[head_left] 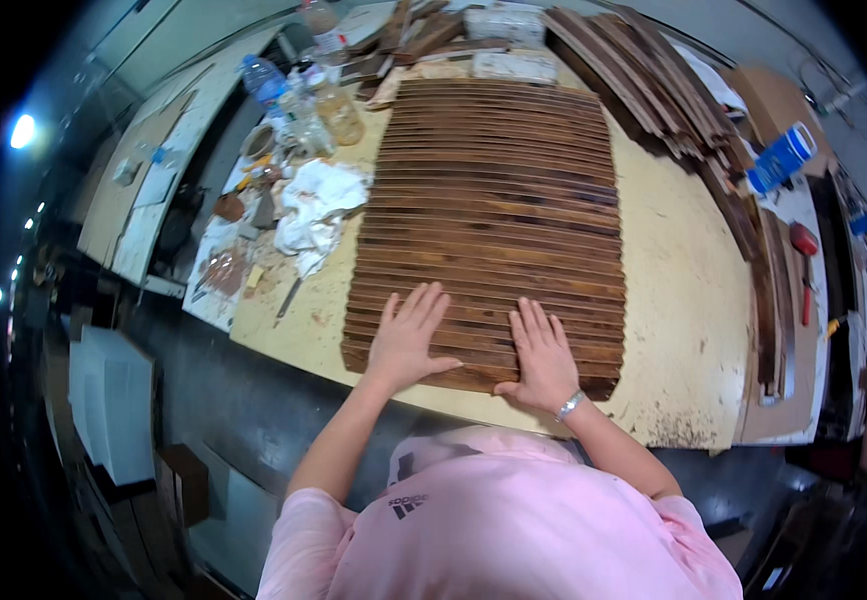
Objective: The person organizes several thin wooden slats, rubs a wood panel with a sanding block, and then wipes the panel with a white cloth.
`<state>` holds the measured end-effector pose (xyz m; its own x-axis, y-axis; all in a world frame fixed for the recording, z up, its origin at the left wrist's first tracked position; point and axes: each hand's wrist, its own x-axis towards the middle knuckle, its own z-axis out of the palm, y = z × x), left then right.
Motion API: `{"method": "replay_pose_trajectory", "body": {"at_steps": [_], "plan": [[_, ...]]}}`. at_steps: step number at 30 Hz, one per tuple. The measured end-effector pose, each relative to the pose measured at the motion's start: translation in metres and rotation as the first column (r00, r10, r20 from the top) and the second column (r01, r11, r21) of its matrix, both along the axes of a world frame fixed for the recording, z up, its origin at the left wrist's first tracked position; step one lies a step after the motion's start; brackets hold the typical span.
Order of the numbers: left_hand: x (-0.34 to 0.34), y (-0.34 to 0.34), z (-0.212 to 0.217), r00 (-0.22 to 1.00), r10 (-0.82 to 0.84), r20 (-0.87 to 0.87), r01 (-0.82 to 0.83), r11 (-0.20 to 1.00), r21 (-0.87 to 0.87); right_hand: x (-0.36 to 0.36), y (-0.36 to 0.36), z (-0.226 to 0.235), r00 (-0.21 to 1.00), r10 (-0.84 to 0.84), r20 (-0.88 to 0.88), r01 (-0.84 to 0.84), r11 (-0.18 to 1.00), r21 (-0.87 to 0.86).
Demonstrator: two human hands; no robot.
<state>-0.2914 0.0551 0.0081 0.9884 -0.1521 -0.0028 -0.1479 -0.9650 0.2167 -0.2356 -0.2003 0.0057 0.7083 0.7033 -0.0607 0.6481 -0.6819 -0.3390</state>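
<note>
Lying beneath both hands (406, 342) (545, 366), a slatted panel (493, 215) stretches forward.

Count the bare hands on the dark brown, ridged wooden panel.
2: the bare left hand on the near left part of the dark brown, ridged wooden panel, and the bare right hand on its near right part. Neither is hidden.

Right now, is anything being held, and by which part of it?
Nothing is held: the left grip and right grip rest open on the near end of the slatted brown panel.
</note>
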Motion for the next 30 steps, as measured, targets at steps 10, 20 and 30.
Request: {"method": "replay_pose_trajectory", "body": {"at_steps": [10,20,30], "plan": [[-0.004,0.032,-0.014,0.989,-0.029,0.143,0.075,0.941,-0.331,-0.01,0.017,0.005,0.996,-0.087,0.015,0.087,0.996,-0.029],[0.074,0.23,-0.02,0.747,0.423,0.512,-0.444,0.892,-0.089,-0.028,0.033,-0.043,0.861,-0.268,0.432,0.249,0.963,0.102],[0.086,0.262,0.03,0.934,0.311,-0.177,-0.356,0.748,-0.56,-0.033,0.038,-0.052,0.824,-0.297,0.482,0.292,0.952,0.088]]}}
